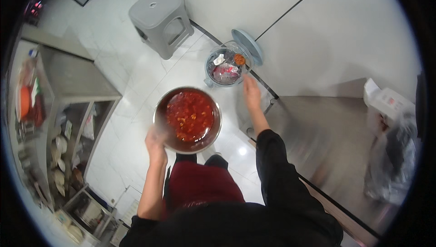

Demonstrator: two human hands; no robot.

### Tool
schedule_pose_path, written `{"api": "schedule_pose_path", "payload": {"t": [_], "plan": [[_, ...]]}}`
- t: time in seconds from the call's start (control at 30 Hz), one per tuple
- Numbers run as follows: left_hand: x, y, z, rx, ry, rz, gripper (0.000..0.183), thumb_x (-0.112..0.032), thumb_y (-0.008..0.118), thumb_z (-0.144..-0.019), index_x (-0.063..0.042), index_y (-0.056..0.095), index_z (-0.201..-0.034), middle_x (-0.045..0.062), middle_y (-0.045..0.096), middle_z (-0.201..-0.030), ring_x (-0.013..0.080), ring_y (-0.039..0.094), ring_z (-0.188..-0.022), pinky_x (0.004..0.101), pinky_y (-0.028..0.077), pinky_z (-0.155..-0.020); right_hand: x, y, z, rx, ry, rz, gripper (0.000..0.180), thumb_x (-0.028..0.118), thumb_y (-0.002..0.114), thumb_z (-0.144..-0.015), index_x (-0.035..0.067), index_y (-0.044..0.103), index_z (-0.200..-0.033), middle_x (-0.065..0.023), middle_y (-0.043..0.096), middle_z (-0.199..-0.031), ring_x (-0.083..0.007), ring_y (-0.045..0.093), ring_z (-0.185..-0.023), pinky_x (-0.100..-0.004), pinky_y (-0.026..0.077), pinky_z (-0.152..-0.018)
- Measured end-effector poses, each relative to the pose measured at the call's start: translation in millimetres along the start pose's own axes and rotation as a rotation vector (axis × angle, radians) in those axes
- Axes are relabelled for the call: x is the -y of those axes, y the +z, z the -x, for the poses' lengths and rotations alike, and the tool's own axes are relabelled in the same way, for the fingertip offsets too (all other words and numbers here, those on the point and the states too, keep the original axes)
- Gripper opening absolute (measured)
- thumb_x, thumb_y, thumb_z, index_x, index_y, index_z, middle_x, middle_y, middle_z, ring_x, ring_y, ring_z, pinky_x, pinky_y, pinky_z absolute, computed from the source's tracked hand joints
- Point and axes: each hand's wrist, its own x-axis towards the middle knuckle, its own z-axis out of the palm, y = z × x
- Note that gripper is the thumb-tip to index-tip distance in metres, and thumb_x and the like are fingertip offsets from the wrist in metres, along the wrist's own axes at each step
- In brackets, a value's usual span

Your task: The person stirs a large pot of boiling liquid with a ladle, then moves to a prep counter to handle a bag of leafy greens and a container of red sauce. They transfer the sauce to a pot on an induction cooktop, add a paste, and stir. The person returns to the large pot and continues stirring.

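Observation:
A round stainless steel bowl (219, 124) hangs in front of my body, its left rim gripped by my left hand (156, 139), which is blurred. Red oily sauce (190, 116) with yellowish bits lies inside it. My right hand (252, 92) reaches out beside the right rim of a light blue trash bin (206, 66). Its fingertips meet a clear plastic edge there; whether they grip it cannot be made out. Inside the bin are clear plastic wrapping (224, 72), a white crumpled piece (219, 59) and an orange-brown clump (239, 59). The bin's lid (248, 44) stands raised against the wall.
A grey plastic stool (158, 12) stands beyond the bin. To my right is a steel counter (327, 124) with a plastic bag (391, 162) and a white box (390, 102). Steel shelving (81, 76) with stacked dishes (58, 155) runs along the left.

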Motion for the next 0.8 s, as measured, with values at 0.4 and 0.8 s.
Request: {"api": "schedule_pose_path", "payload": {"t": [0.4,0.8], "plan": [[-12.9,3.3,-124.8,0.127,-0.074,-0.06,0.016,0.005,0.051,-0.076,-0.003,0.057,-0.088,0.001,0.059,-0.084,0.0082,0.052,-0.075,0.0226,0.04,-0.068,-30.9,117.2,-28.2,0.12,0.126,0.04,0.028,0.009,0.054,-0.089,0.013,0.059,-0.116,-0.0138,0.06,-0.103,-0.0335,0.062,-0.085,-0.0429,0.051,-0.074],[-23.7,6.3,-115.1,0.335,-0.068,-0.268,0.01,-0.001,0.056,-0.073,-0.006,0.049,-0.078,-0.001,0.047,-0.076,0.0103,0.046,-0.067,0.0252,0.037,-0.053,96.3,-65.2,-17.0,-0.384,0.798,-0.988,0.031,0.025,0.047,-0.099,-0.001,0.056,-0.114,-0.013,0.067,-0.095,-0.0187,0.067,-0.084,-0.0256,0.048,-0.072]]}}
